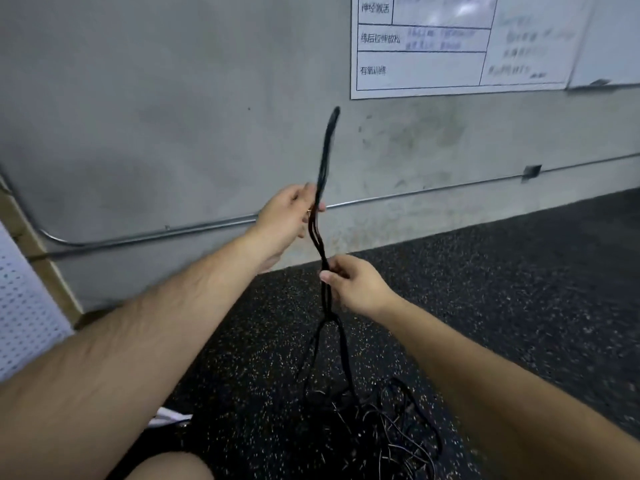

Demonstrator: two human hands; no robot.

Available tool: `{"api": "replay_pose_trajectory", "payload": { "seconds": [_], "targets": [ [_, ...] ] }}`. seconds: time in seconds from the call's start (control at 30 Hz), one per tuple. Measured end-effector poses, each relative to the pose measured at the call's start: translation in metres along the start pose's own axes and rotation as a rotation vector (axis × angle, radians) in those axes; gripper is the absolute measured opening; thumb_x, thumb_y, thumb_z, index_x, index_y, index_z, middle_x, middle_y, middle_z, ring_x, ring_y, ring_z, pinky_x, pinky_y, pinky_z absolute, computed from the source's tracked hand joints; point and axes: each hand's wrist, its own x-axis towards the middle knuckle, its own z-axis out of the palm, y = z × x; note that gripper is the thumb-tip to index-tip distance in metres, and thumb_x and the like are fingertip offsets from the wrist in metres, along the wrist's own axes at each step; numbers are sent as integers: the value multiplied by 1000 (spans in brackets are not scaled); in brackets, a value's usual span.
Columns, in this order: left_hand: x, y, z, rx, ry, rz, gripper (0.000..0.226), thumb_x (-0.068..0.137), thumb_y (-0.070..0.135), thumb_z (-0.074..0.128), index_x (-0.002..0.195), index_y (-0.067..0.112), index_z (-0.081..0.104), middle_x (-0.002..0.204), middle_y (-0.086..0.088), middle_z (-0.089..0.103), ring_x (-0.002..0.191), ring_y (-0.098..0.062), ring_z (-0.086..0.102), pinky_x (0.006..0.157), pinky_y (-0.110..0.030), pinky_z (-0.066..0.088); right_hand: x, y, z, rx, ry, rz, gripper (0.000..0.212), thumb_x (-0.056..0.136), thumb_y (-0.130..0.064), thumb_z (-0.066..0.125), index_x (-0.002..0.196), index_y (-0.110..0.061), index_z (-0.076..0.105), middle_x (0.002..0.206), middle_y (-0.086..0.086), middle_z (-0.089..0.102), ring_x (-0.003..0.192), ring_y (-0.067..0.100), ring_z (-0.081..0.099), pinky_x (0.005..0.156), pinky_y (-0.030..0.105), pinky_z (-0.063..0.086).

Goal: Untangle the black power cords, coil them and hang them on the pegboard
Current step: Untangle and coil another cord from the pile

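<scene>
Two grips, left grip (281,221) and right grip (358,287). One tangle of black power cords (326,150), strands uncountable. One pegboard (20,306), one wall chart (422,69), one whiteboard (613,39).

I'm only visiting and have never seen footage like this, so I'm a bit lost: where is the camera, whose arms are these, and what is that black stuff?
There is no machine here. The single picture comes from a camera worn on a person's head, looking forward and down, so the two bare arms are the wearer's own. The left hand pinches a folded bundle of black power cord, whose looped end sticks up above it. The right hand grips the same strands lower down. From there they hang to a tangled pile of cords on the dark speckled floor. At the left edge is a white pegboard, where coiled cords are meant to hang. Behind is a grey wall with a printed chart.
</scene>
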Motion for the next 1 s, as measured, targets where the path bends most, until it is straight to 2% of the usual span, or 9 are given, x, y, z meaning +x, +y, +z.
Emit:
{"api": "replay_pose_trajectory", "payload": {
  "seconds": [0.13, 0.23, 0.33, 0.43, 0.57, 0.63, 0.7, 0.83, 1.0],
  "targets": [
    [-43, -27, 18, -42, -147, -136, 37, 103, 50, 47, 124, 23, 61, 121, 3, 70, 112, -14, 65, 93, -30, 50, 19, -46, -17, 119, 159, -16, 16, 102, -20, 59, 88, -13, 61, 66, 1, 62, 55, 11, 56, 58, 28, 45],
    [-64, -37, 30, 151, -259, -110, 21, 107, 42, 45, 117, 27, 56, 109, 10, 75, 106, -4, 67, 97, -29, 46, 32, -76, -41, 181, 227, -8, 23, 102, -22, 60, 85, -7, 59, 61, 4, 59, 54, 19, 52, 57, 33, 44],
    [-63, -36, 31, 20, -216, -141, 17, 109, 26, 43, 109, 16, 56, 96, -3, 78, 95, -16, 74, 101, -40, 52, 38, -90, -57, 298, 245, -29, 21, 103, -19, 59, 87, -7, 57, 68, 7, 59, 56, 19, 50, 52, 30, 40],
    [-52, -26, 24, -26, -92, -134, 19, 109, 24, 44, 100, 15, 59, 80, -2, 76, 87, -24, 75, 96, -52, 55, 24, -86, -64, 244, 75, -41, 30, 103, -35, 58, 117, -8, 60, 100, 1, 67, 76, 13, 60, 65, 29, 50],
    [-29, 4, 11, -24, -46, -31, 19, 108, 19, 49, 94, 13, 61, 82, -5, 70, 78, -22, 73, 80, -45, 62, -7, -41, -41, -44, -306, 18, 63, 97, -47, 63, 151, -21, 42, 144, -7, 55, 120, 8, 57, 104, 33, 46],
    [-20, 19, 8, -42, -62, -27, 18, 109, 17, 47, 99, 7, 59, 83, -8, 69, 72, -21, 74, 68, -35, 63, -9, -22, -18, -34, -252, -5, 38, 100, -34, 64, 135, -19, 60, 130, -4, 68, 113, 7, 63, 108, 35, 47],
    [-17, 28, 5, -50, -54, -20, 19, 109, 17, 46, 100, 7, 59, 80, -6, 68, 69, -20, 73, 64, -34, 62, -5, -11, -6, 17, -125, -13, 15, 104, -26, 58, 111, -21, 70, 105, -6, 77, 86, 2, 68, 89, 33, 55],
    [-16, 27, -3, -63, -40, -5, 18, 109, 20, 46, 101, 11, 60, 84, -5, 71, 77, -22, 75, 73, -42, 63, 0, -14, -10, -128, -157, 34, 31, 108, -34, 47, 97, -20, 73, 97, -10, 78, 68, -9, 60, 76, 26, 45],
    [-38, -25, 1, 27, -132, -63, 26, 104, 37, 55, 129, 32, 56, 130, 11, 64, 112, -11, 65, 104, -38, 50, 12, -35, -20, -7, -41, 39, 26, 107, -33, 49, 96, -20, 68, 72, -11, 69, 57, 1, 58, 61, 20, 45]
  ]
}}
